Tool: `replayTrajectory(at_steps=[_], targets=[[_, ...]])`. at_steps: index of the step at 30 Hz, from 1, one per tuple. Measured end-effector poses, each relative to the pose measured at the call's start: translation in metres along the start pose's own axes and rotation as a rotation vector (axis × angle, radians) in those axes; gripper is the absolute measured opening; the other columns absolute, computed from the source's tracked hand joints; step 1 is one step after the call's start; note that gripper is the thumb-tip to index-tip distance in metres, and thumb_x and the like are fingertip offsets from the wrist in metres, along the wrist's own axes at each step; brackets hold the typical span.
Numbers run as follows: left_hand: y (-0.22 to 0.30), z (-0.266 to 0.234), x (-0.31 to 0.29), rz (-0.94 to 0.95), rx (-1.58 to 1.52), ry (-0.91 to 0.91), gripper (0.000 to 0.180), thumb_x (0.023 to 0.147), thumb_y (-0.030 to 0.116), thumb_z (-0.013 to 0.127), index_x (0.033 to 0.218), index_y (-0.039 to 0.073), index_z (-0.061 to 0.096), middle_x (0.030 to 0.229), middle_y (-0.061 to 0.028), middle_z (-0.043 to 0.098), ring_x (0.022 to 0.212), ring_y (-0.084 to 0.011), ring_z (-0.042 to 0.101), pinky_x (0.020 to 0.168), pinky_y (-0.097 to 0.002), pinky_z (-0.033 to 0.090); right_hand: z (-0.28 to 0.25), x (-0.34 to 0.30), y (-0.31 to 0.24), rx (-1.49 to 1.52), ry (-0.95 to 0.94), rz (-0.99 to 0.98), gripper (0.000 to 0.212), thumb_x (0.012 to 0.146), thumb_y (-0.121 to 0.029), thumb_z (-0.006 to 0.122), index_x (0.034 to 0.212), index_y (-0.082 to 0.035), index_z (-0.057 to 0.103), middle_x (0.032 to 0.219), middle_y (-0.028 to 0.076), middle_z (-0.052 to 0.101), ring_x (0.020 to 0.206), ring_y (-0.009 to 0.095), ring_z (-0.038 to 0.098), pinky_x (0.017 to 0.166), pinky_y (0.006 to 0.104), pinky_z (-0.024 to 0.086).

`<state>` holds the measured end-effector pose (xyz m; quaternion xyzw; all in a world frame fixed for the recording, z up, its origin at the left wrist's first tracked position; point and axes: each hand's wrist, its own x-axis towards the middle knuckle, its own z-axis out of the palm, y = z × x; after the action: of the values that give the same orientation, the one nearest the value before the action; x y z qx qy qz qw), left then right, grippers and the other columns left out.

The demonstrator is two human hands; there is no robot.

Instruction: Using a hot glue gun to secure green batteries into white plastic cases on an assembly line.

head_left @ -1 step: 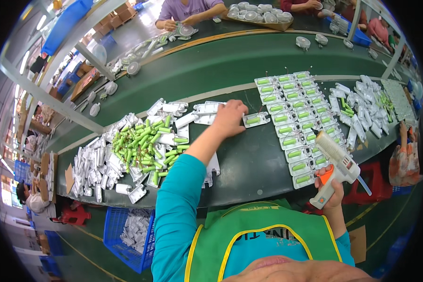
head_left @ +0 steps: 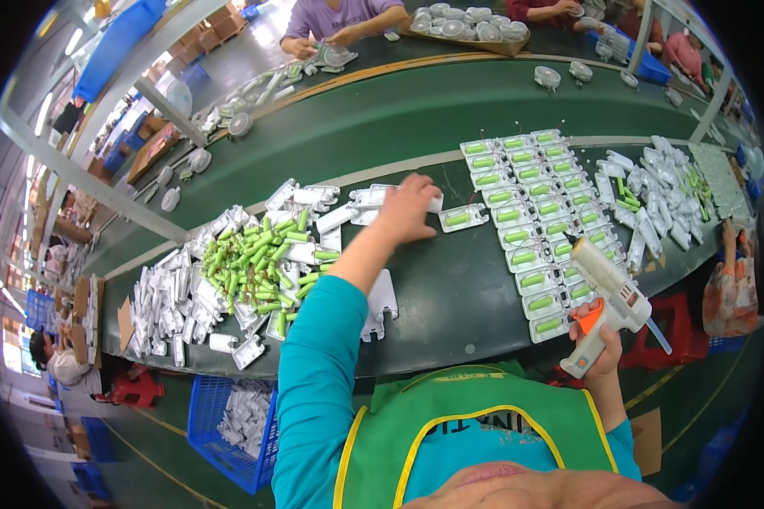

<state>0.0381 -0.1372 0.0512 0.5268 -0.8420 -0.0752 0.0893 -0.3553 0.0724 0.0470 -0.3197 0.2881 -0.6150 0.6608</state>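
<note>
My left hand [head_left: 403, 214] reaches over the dark worktable, its thumb and fingers on either side of a white plastic casing [head_left: 435, 204]. More white casings [head_left: 367, 198] lie against its left side. Just right of it rests one casing fitted with a green battery cell [head_left: 462, 218]. My right hand [head_left: 600, 343] grips a white hot glue gun [head_left: 613, 293] with an orange trigger. A glue stick [head_left: 659, 337] sticks out of its back, and the dark nozzle [head_left: 570, 240] points over rows of battery-filled casings [head_left: 545, 208].
Left of my arm are heaped green cells [head_left: 250, 259] and white casings [head_left: 165, 297]. Another pile of casings [head_left: 654, 191] lies far right. A green conveyor belt [head_left: 356, 119] runs behind the table. A blue crate [head_left: 208, 416] stands below; a co-worker in purple [head_left: 339, 21] sits opposite.
My left hand has drawn slightly to the left, and a white casing now shows at its fingertips. The right hand and glue gun have barely moved.
</note>
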Motion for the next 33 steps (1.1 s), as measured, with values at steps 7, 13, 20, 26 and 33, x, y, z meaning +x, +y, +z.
replayTrajectory(at_steps=[7, 13, 20, 26, 33], targets=[[-0.061, -0.005, -0.004, -0.217, -0.039, -0.096, 0.071, 0.07, 0.033, 0.081, 0.135, 0.025, 0.054, 0.137, -0.0088, 0.052, 0.132, -0.0299, 0.045, 0.105, -0.06, 0.037, 0.009, 0.011, 0.004, 0.004, 0.016, 0.011, 0.049, 0.084, -0.028, 0.065, 0.123, -0.003, 0.049, 0.11, 0.012, 0.057, 0.111, 0.028, 0.055, 0.075, 0.0338, 0.052], [-0.049, -0.013, -0.03, -0.143, 0.037, -0.045, 0.052, 0.075, 0.029, 0.077, 0.123, 0.022, 0.06, 0.117, -0.0075, 0.059, 0.116, -0.0299, 0.055, 0.095, -0.0462, 0.049, 0.01, 0.015, 0.006, -0.018, 0.019, 0.035, 0.051, 0.084, -0.031, 0.065, 0.123, -0.003, 0.048, 0.11, 0.013, 0.057, 0.111, 0.028, 0.054, 0.076, 0.0338, 0.05], [-0.03, -0.022, -0.056, -0.072, 0.023, -0.249, 0.051, 0.071, 0.028, 0.078, 0.12, 0.022, 0.063, 0.112, -0.0065, 0.062, 0.112, -0.0298, 0.058, 0.092, -0.0421, 0.051, 0.02, 0.008, 0.007, -0.022, 0.015, 0.054, 0.051, 0.083, -0.032, 0.065, 0.122, -0.003, 0.048, 0.108, 0.012, 0.056, 0.112, 0.027, 0.053, 0.075, 0.0329, 0.049], [0.015, -0.02, -0.068, 0.152, -0.038, -0.192, 0.049, 0.074, 0.029, 0.076, 0.121, 0.021, 0.065, 0.114, -0.0048, 0.063, 0.109, -0.0276, 0.06, 0.09, -0.0419, 0.05, 0.021, 0.0, 0.004, -0.056, -0.005, 0.054, 0.051, 0.083, -0.032, 0.064, 0.121, -0.002, 0.049, 0.108, 0.013, 0.057, 0.113, 0.029, 0.054, 0.075, 0.0324, 0.05], [0.073, 0.011, -0.076, -0.009, -0.035, -0.126, 0.06, 0.073, 0.03, 0.079, 0.127, 0.016, 0.058, 0.114, -0.0099, 0.061, 0.11, -0.0278, 0.059, 0.086, -0.0423, 0.05, 0.03, -0.008, 0.0, -0.093, 0.006, 0.028, 0.05, 0.082, -0.032, 0.064, 0.119, -0.002, 0.051, 0.105, 0.014, 0.058, 0.11, 0.03, 0.055, 0.073, 0.0323, 0.05]])
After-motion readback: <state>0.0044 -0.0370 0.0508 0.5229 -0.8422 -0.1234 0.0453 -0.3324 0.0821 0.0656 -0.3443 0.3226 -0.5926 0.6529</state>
